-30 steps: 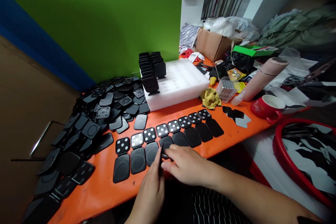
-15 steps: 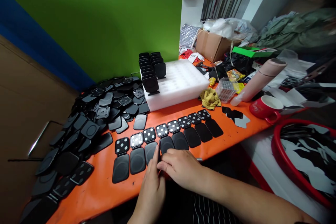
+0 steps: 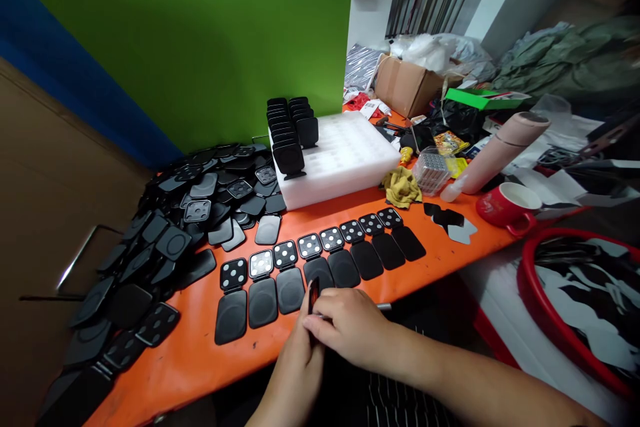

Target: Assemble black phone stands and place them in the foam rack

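Note:
A thin black plate (image 3: 314,292) stands nearly edge-on between my hands, above the table's front edge. My left hand (image 3: 299,363) is closed around it from the left, most of the plate hidden by fingers. Against its right side my right hand (image 3: 350,321) is curled, thumb and fingers pressed together. A short silver end (image 3: 384,307) shows beyond the right knuckles; whether that hand grips it is unclear. Just past my hands lies a row of opened black hinged plates, each with a dotted square part (image 3: 233,273) above a plain larger part (image 3: 231,317).
Many black plates (image 3: 173,243) are heaped on the left of the orange table (image 3: 200,363). Behind the row sits a white foam block (image 3: 345,153) holding upright plates (image 3: 289,159). To the right are a yellow cloth (image 3: 401,187), red mug (image 3: 507,205), pink bottle (image 3: 505,150) and red tub (image 3: 530,300).
Both hands have shifted slightly right with the black plate, which is now tilted differently. More of the silver end shows beyond my right hand. The row of plates looks unchanged.

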The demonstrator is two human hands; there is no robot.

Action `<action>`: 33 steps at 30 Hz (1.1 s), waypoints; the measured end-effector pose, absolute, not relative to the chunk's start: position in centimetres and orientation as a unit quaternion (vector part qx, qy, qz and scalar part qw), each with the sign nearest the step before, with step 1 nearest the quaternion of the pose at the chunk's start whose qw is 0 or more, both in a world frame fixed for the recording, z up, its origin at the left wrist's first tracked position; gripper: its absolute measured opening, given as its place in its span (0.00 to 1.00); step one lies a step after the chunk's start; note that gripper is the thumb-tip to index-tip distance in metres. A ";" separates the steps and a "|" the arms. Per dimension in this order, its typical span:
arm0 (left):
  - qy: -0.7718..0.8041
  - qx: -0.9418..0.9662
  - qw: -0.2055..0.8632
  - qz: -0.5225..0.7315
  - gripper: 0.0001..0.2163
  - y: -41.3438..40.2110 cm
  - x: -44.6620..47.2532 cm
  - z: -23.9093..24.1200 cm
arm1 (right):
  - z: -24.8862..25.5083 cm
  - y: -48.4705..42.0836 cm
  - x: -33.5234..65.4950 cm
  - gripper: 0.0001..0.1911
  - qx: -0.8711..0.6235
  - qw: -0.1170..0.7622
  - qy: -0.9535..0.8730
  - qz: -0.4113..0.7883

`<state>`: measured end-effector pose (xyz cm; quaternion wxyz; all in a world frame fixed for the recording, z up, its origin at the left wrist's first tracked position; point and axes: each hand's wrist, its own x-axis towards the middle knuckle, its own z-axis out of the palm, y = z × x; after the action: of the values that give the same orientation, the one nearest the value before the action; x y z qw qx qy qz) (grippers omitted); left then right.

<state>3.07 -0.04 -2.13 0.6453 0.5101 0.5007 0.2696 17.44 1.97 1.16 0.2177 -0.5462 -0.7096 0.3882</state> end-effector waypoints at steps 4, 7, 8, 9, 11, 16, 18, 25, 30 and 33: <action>0.456 0.370 0.768 0.258 0.33 -0.5 3.1 -1.6 | -0.3 2.9 18.2 0.23 -0.480 0.287 -0.514 0.651; 0.469 0.388 0.751 0.257 0.34 -0.5 2.8 -1.7 | -0.3 3.2 18.7 0.22 -0.484 0.295 -0.497 0.658; 0.480 0.426 0.725 0.251 0.33 -0.4 2.7 -1.8 | 0.0 3.1 18.8 0.20 -0.488 0.290 -0.523 0.636; 0.489 0.474 0.690 0.244 0.31 -0.3 2.6 -2.0 | 0.3 3.0 19.0 0.19 -0.494 0.283 -0.556 0.606; 0.499 0.575 0.608 0.224 0.29 -0.1 2.3 -2.2 | 1.0 2.8 19.1 0.17 -0.502 0.269 -0.626 0.533; 0.516 0.731 0.429 0.127 0.26 -0.2 1.9 -1.7 | 1.9 2.4 19.4 0.17 -0.524 0.192 -0.726 0.402; 0.524 0.758 0.377 0.095 0.25 -0.4 1.9 -1.6 | 1.9 2.3 19.6 0.17 -0.521 0.171 -0.734 0.401; 0.513 0.788 0.334 0.062 0.22 -0.5 1.9 -2.1 | 0.9 1.9 19.4 0.13 -0.547 0.226 -0.654 0.471; 0.553 0.688 0.445 0.153 0.19 0.8 2.4 -1.7 | 0.2 2.0 18.6 0.15 -0.498 0.329 -0.539 0.594; 0.561 0.566 0.550 0.250 0.19 1.6 2.7 -1.4 | 0.1 2.3 18.6 0.18 -0.428 0.356 -0.420 0.716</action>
<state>2.70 1.62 -1.36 0.5501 0.5656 0.5611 0.2504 18.59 2.25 0.11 0.3563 -0.4285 -0.4202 0.7162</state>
